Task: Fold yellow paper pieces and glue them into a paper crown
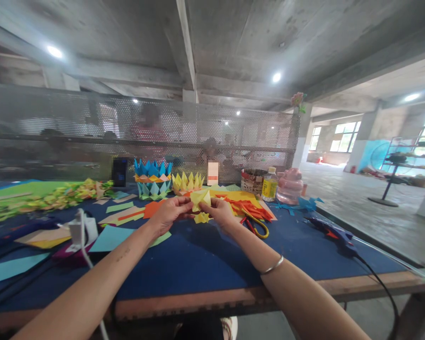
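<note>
Between my two hands, above the blue tabletop, is a pale yellow piece of folded paper [200,199]. My left hand [175,212] pinches its left side, while the fingers of my right hand [217,211] close on its right side. Just below it a small yellow folded paper piece [202,218] shows; whether it touches my hands I cannot tell. Behind stand a pointed yellow paper ring [187,182] and a taller blue, orange and light-blue folded paper basket [153,179]. Scissors with yellow handles [260,229] lie right of my right hand, beside orange paper strips [255,208].
A glue gun [335,234] with a cable lies at the right. A yellow-labelled bottle [269,185], a pink jug [290,186] and a woven basket [251,181] stand at the back. A power strip [72,252] and coloured paper sheets [111,238] are at left. A mesh screen [184,127] borders the table.
</note>
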`<action>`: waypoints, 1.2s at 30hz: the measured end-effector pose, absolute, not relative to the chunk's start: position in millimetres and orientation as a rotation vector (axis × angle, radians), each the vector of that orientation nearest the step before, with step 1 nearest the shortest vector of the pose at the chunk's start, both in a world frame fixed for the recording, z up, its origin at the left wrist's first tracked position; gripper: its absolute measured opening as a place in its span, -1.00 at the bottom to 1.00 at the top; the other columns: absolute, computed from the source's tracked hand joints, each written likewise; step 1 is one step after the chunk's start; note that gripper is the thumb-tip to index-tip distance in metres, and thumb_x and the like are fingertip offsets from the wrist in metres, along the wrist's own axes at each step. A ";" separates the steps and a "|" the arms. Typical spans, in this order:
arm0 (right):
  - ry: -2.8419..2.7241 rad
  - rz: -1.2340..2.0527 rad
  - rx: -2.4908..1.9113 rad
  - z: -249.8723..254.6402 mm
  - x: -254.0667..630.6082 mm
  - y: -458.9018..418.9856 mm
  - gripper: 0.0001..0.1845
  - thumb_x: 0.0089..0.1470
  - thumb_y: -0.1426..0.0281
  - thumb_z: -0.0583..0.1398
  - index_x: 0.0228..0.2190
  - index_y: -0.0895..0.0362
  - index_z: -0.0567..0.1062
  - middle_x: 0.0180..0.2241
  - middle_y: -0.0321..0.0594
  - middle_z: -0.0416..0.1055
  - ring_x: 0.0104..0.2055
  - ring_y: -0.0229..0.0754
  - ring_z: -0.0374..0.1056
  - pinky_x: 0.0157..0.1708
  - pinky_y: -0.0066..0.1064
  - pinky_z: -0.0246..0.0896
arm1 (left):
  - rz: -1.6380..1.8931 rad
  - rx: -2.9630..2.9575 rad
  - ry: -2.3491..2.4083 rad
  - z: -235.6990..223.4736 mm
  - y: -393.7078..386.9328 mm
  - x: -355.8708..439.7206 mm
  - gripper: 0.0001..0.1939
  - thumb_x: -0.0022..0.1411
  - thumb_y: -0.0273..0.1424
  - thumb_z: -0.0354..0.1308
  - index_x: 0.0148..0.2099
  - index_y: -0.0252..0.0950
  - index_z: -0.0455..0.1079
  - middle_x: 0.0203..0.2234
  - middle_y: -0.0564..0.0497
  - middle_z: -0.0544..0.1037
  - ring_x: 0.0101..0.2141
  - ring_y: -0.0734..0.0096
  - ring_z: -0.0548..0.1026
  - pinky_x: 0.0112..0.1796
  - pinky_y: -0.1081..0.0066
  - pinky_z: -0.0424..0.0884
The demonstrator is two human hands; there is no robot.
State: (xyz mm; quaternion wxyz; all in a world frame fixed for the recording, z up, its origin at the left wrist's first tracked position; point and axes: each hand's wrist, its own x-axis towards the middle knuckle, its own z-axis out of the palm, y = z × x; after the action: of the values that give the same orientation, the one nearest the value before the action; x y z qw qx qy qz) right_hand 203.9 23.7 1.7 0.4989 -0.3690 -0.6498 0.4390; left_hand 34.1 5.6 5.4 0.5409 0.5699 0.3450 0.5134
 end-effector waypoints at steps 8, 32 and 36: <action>-1.549 1.079 -0.878 3.2 206.1 24.9 -0.69 -0.22 0.19 0.30 -0.54 0.20 0.47 -0.59 -0.34 0.37 -0.60 -0.41 0.13 -0.56 -0.53 0.04 | 1.204 1.316 0.798 6.2 5.4 32.6 -0.77 0.00 -0.50 0.32 -0.22 -0.33 0.50 -0.23 -0.11 0.60 -0.29 0.32 0.59 -0.30 0.48 0.50; -1.578 1.060 -0.818 -2.3 203.6 28.4 -0.63 -0.28 0.17 0.31 -0.47 0.20 0.48 -0.53 -0.30 0.39 -0.55 -0.35 0.17 -0.53 -0.51 0.02 | 1.166 1.347 0.881 6.9 2.1 37.2 -0.77 -0.06 -0.36 0.36 -0.32 -0.37 0.51 -0.43 -0.09 0.61 -0.37 0.33 0.58 -0.31 0.44 0.47; -1.584 1.029 -0.837 -1.8 203.6 29.0 -0.62 -0.30 0.14 0.32 -0.52 0.20 0.45 -0.57 -0.33 0.36 -0.57 -0.37 0.12 -0.57 -0.52 -0.03 | 1.131 1.393 0.917 5.2 4.0 37.1 -0.74 -0.01 -0.27 0.32 -0.35 -0.39 0.50 -0.47 -0.11 0.61 -0.39 0.31 0.57 -0.30 0.38 0.47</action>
State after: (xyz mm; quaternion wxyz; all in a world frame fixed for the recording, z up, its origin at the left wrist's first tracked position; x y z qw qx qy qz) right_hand 203.6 29.0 -1.8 0.5122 -0.3480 -0.6583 0.4279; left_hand 37.1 4.0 5.2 0.5339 0.5844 0.3848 0.4747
